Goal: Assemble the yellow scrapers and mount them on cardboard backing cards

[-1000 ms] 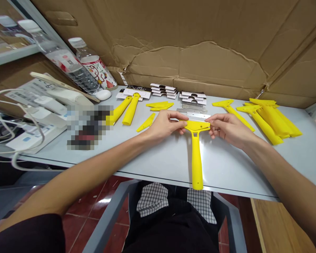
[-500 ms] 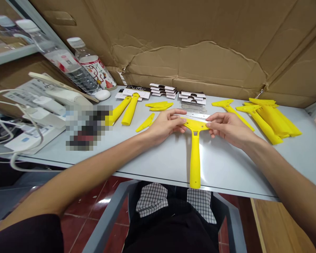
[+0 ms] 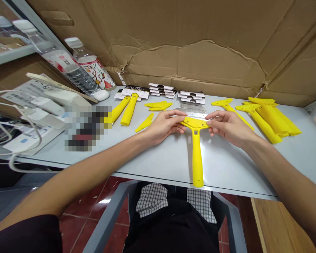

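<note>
A yellow scraper (image 3: pixel 197 154) hangs between my hands with its handle toward me, and a thin metal blade (image 3: pixel 196 115) lies along its wide head. My left hand (image 3: pixel 168 124) pinches the left end of the head between thumb and fingers. At the right end, my right hand (image 3: pixel 222 125) grips it the same way. Just beyond are more loose metal blades (image 3: pixel 191 107) on the table. Small yellow pieces (image 3: pixel 144 123) lie to the left of my left hand.
On the grey table (image 3: pixel 147 158), several yellow scrapers (image 3: pixel 274 117) are piled at right. Black-and-white cards (image 3: pixel 162 90) stand along the cardboard (image 3: pixel 189 35). Two yellow handles (image 3: pixel 130 109), bottles (image 3: pixel 96 70), white cables and boxes (image 3: pixel 31 135) occupy the left.
The lower end of the scraper's handle has swung slightly to the right. Both hands keep their hold on the head.
</note>
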`<state>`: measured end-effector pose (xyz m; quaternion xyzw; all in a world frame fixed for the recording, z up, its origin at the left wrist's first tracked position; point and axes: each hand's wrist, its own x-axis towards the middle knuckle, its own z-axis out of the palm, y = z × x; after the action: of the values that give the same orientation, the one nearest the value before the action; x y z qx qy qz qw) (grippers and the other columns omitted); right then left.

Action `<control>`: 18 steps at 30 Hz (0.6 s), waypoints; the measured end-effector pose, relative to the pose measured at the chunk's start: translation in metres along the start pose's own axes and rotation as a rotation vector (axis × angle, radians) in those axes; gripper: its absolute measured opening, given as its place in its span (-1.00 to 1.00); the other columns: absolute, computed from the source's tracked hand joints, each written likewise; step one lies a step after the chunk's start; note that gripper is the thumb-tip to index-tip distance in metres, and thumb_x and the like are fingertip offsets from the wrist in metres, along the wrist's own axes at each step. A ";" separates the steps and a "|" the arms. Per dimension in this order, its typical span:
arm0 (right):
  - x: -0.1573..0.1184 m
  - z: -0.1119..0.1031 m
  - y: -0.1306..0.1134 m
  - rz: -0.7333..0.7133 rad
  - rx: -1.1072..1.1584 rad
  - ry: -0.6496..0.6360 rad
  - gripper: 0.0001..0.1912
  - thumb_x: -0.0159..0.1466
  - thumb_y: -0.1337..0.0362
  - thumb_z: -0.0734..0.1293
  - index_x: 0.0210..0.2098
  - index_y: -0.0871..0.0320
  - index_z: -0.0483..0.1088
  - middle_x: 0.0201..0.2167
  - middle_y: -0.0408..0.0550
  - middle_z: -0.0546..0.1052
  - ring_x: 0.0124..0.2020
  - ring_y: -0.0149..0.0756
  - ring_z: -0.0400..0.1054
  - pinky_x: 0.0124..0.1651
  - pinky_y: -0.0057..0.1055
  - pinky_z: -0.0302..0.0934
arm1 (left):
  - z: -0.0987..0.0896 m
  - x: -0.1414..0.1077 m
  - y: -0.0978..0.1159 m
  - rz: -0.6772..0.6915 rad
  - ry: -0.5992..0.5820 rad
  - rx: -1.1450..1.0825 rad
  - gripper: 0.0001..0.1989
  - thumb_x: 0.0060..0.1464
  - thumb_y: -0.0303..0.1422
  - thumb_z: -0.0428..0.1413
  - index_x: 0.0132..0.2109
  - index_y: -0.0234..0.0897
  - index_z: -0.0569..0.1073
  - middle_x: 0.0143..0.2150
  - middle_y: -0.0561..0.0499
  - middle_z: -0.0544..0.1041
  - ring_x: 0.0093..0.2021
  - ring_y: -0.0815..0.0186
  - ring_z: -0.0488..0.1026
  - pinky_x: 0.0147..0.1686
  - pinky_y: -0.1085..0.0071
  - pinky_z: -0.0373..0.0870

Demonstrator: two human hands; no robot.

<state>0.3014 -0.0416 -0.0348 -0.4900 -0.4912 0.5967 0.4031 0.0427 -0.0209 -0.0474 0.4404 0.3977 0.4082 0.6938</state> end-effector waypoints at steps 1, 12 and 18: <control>0.000 0.000 0.000 0.000 -0.005 0.003 -0.54 0.01 0.16 0.75 -0.20 0.16 0.59 -0.51 -0.14 0.55 -0.46 -0.37 0.46 -0.34 -0.40 0.37 | 0.000 0.000 -0.001 0.007 0.004 0.001 -0.91 0.33 -0.53 0.25 -0.05 -0.36 0.64 -0.23 -0.10 0.70 -0.40 0.39 0.65 -0.37 0.51 0.58; -0.001 0.000 -0.003 0.036 -0.013 -0.027 -0.60 0.06 0.26 0.72 -0.18 0.13 0.58 -0.52 -0.13 0.55 -0.48 -0.35 0.45 -0.37 -0.35 0.38 | 0.005 -0.005 -0.002 -0.012 0.090 0.013 -0.80 0.24 -0.60 0.27 0.01 -0.48 0.65 -0.15 -0.19 0.72 -0.38 0.38 0.63 -0.16 0.38 0.64; -0.003 0.005 -0.006 0.087 -0.001 -0.030 -0.59 0.02 0.28 0.72 -0.20 0.19 0.59 -0.48 -0.02 0.61 -0.44 -0.32 0.50 -0.37 -0.38 0.42 | 0.009 -0.008 0.000 -0.004 0.096 -0.011 -0.86 0.25 -0.61 0.26 -0.07 -0.48 0.66 -0.24 -0.13 0.71 -0.40 0.41 0.61 -0.18 0.41 0.62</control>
<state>0.2974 -0.0440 -0.0282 -0.5022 -0.4758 0.6206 0.3693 0.0482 -0.0307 -0.0437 0.4160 0.4289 0.4296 0.6770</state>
